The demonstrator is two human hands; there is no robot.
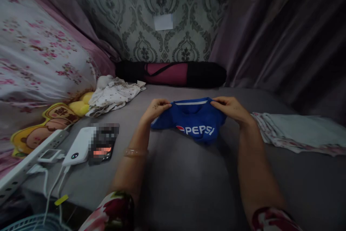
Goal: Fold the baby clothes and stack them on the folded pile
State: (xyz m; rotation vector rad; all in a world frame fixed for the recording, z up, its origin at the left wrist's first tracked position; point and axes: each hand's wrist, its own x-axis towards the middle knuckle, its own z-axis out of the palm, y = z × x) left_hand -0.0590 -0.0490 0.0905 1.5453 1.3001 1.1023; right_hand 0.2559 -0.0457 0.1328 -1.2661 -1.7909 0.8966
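A small blue shirt [198,117] with white "PEPSI" lettering is stretched between my two hands above the grey bed sheet [189,187]. My left hand [156,108] pinches its left shoulder, next to the collar. At the opposite shoulder, my right hand [229,107] pinches the fabric between thumb and fingers. The neckline faces away from me and shows a pale strip inside. Below the lettering the cloth hangs down and bunches, so the lower part is hidden. A clear bangle circles my left wrist.
Folded pale cloths [305,130] lie at the right. On the left are a crumpled spotted cloth [113,96], yellow plush toys [40,133], a white power bank [79,146], a phone [104,142] and a power strip [35,162] with cables. A maroon-and-black roll bag [167,73] lies against the wall.
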